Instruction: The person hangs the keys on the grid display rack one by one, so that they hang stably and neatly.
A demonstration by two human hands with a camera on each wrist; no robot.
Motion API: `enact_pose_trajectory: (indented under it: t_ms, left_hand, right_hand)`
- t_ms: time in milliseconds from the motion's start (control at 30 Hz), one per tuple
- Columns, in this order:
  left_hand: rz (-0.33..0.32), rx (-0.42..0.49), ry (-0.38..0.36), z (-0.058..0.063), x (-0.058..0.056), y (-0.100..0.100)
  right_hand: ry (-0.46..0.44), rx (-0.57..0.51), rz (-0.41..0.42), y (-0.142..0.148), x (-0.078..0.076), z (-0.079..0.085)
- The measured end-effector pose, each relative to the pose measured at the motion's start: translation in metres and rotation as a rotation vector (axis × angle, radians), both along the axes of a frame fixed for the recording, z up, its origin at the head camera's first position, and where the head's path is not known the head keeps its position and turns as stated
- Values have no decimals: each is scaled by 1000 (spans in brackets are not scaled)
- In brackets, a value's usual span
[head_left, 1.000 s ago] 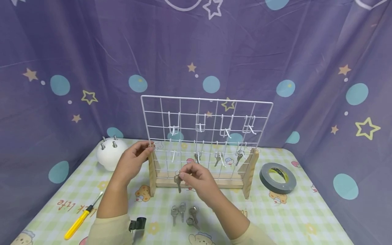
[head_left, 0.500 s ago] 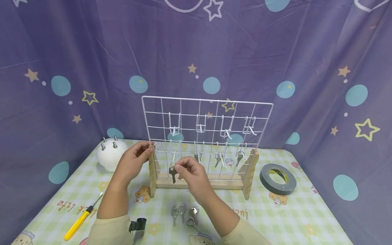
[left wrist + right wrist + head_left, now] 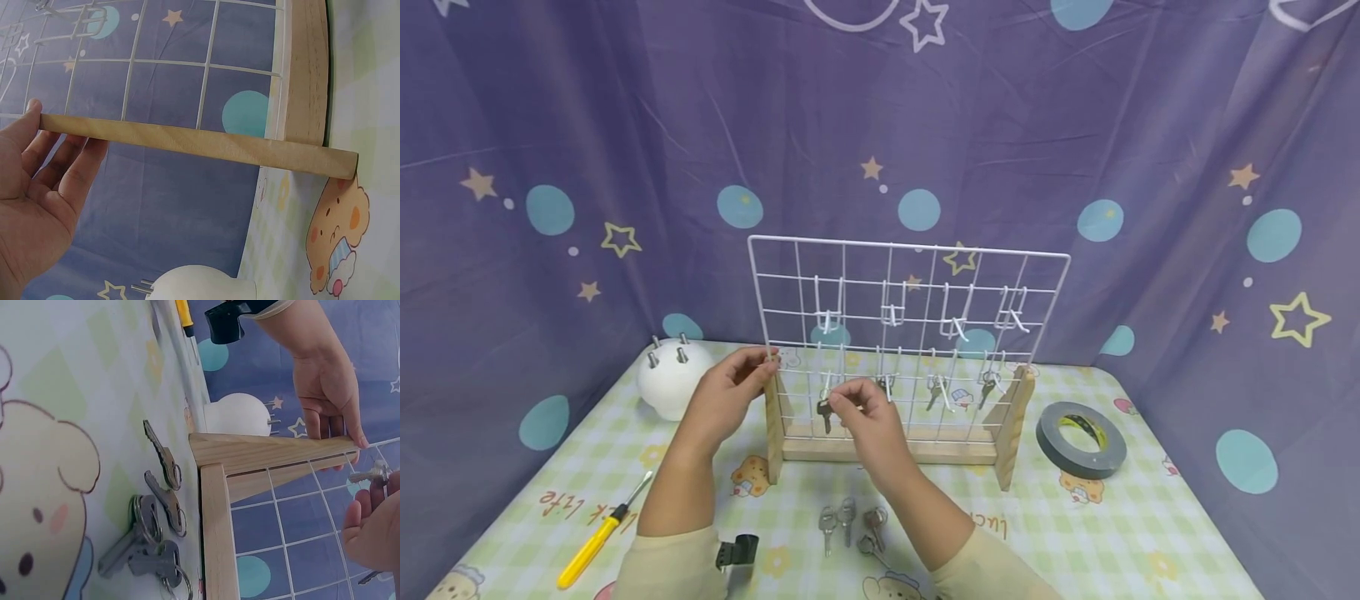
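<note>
A white wire grid rack (image 3: 910, 246) with hooks stands on a wooden base (image 3: 887, 451). My left hand (image 3: 726, 393) grips the top of its left wooden side post (image 3: 187, 139), thumb on one side and fingers on the other. Between thumb and fingertips, my right hand (image 3: 874, 425) pinches a key (image 3: 825, 414) in front of the lower-left hook (image 3: 827, 381). Whether the key's ring is around that hook I cannot tell. Other keys (image 3: 987, 389) hang from the lower hooks to the right; upper hooks (image 3: 955, 325) carry none. Several loose keys (image 3: 827, 525) lie in front of the rack.
Left of the rack is a white rounded object (image 3: 670, 383) with metal pegs. A yellow-handled screwdriver (image 3: 591, 546) lies at the front left. To the right rests a roll of dark tape (image 3: 1056, 450). A purple curtain (image 3: 820, 125) hangs behind the table.
My right hand has moved up and slightly left, bringing the key from low before the grid to the lower-left hook. My left hand has stayed on the post.
</note>
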State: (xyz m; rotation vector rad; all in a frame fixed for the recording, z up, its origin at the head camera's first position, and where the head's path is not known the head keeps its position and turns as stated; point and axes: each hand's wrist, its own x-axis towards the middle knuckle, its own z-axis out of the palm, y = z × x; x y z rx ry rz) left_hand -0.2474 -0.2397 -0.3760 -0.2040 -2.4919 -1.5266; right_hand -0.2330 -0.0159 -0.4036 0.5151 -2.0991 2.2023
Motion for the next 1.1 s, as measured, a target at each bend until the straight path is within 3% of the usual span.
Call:
enact_pose_trajectory:
  t_ms: [600, 867, 1100]
  left_hand:
    - [-2, -9, -1, -2, -2, -2]
    - [-2, -8, 7, -1, -2, -1]
    - [-4, -1, 6, -1, -1, -1]
  right_hand:
    - [-3, 22, -147, -11, -16, -2]
    - [-14, 38, -235, -16, -16, -3]
    - [16, 144, -212, -9, -13, -4]
